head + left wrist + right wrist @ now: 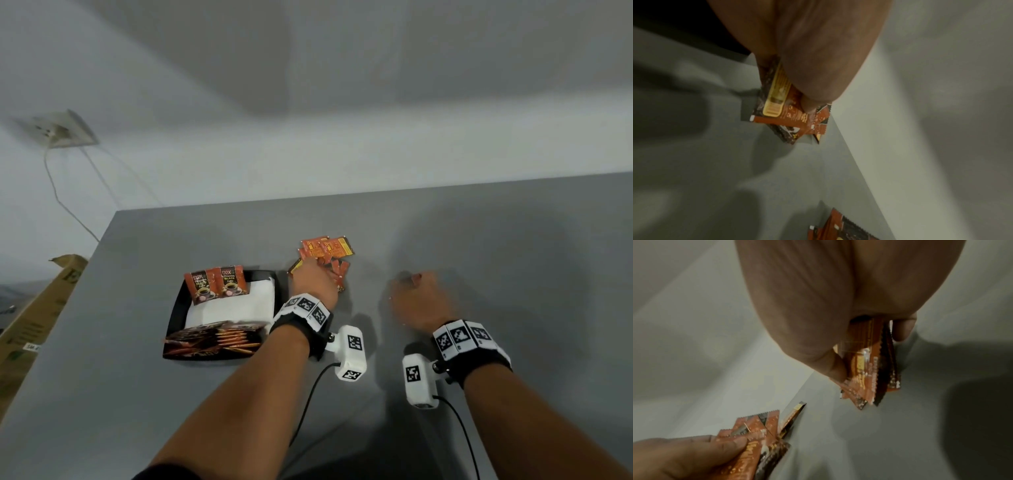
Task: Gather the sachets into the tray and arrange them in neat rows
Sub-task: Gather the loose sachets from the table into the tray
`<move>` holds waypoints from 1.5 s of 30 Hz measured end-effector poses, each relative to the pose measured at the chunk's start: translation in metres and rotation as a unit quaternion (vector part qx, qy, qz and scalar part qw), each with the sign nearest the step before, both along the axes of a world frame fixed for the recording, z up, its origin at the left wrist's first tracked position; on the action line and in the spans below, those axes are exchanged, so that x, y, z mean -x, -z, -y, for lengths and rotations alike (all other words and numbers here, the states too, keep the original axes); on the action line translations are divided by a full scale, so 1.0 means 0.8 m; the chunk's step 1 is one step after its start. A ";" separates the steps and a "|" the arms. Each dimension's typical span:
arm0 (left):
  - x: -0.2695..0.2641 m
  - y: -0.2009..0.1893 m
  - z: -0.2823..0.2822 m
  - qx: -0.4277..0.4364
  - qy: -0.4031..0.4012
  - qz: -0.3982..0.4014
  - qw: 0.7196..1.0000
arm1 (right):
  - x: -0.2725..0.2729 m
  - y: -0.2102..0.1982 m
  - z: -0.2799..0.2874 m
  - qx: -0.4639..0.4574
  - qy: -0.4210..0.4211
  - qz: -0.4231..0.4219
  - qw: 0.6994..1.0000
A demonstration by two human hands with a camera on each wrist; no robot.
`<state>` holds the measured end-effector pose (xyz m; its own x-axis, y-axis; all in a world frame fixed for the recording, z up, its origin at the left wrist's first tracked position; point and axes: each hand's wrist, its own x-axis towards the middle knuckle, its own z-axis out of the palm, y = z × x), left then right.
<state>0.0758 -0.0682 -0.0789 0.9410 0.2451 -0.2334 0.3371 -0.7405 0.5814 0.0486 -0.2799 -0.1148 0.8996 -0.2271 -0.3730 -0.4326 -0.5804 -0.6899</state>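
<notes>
A loose pile of orange sachets (327, 250) lies on the grey table just right of the black tray (174, 308). My left hand (315, 279) rests on the near part of that pile and pinches several sachets (789, 110) between thumb and fingers. Further right, my right hand (416, 291) is curled and grips a small bunch of sachets (869, 369) edge-down on the table. In the tray, two brown coffee sachets (214, 284) lean at the back on a white napkin. A row of dark sachets (219, 337) lies along its front.
The table (479, 240) ends at a pale wall behind and drops off at its left edge. A cardboard box (37, 315) stands left of the table. A wall socket (65, 132) with a hanging cable is at the upper left.
</notes>
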 end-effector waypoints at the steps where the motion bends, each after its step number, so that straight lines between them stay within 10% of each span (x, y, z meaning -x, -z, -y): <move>1: 0.006 -0.012 -0.001 0.028 0.005 0.020 0.999 | 0.004 -0.014 -0.006 -0.010 0.014 0.017 1.000; 9: 0.040 -0.121 -0.146 -0.013 0.141 0.187 0.972 | 0.009 -0.115 -0.116 -0.073 -0.115 0.175 0.975; 20: 0.097 -0.076 -0.299 -0.151 0.265 -0.007 0.952 | 0.037 -0.103 -0.329 0.177 -0.475 0.161 0.847; 37: 0.091 -0.051 -0.323 -0.187 0.382 0.003 0.905 | 0.044 -0.080 -0.340 0.269 -0.501 0.159 0.807; 45: 0.086 -0.050 -0.327 -0.113 0.365 -0.012 0.924 | 0.026 -0.069 -0.341 0.100 -0.463 0.098 0.875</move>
<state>0.0069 0.1937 -0.0389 0.8702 -0.4074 -0.2771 -0.2892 -0.8777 0.3821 0.0277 -0.0072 -0.0595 0.7755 0.5892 -0.2268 0.4020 -0.7377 -0.5424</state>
